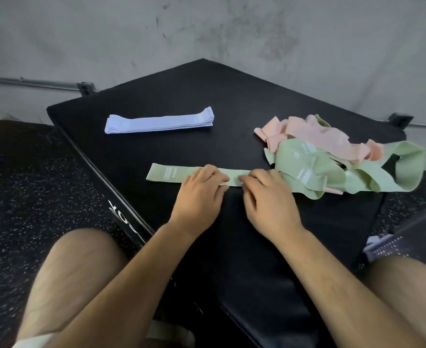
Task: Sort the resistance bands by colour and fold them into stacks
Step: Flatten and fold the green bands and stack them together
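Head view, tangled pile (332,156) overlapping green band (166,173), lavender stack (159,123) apart

A: What's underneath it all?
B: A black padded surface (171,146), with white lettering (124,214) on its side at eight o'clock.
A: And around it?
B: Dark speckled floor (31,184) at nine o'clock, a scuffed grey wall (206,28) at twelve, and a thin pipe (31,82) at ten, ending by a black bracket (86,89).

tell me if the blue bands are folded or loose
Folded: the blue bands lie flat in one neat layered stack on the mat, apart from the tangled pink and green heap.
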